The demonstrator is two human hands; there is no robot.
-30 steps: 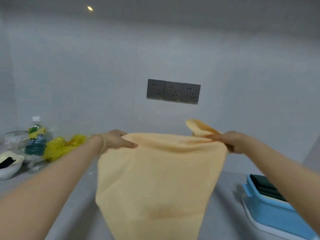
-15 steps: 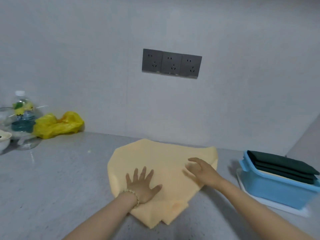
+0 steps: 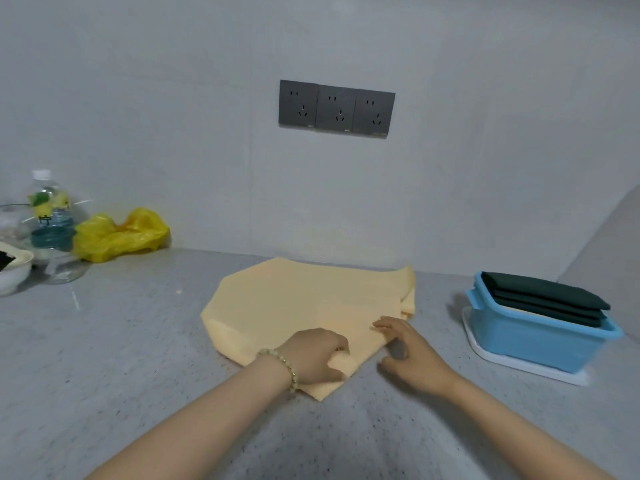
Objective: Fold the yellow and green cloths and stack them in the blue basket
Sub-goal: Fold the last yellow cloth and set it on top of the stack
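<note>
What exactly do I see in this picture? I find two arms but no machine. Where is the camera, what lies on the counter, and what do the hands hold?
There is no machine: a person works with bare hands. The camera sits on the person's head and looks forward and down, so both arms enter from below. On the grey counter lies a yellow cloth, partly folded. The left hand grips its near corner; the right hand touches its edge. At the right a blue basket holds folded green cloths. Far left stand a water bottle, a yellow plastic bag and a white bowl.
</note>
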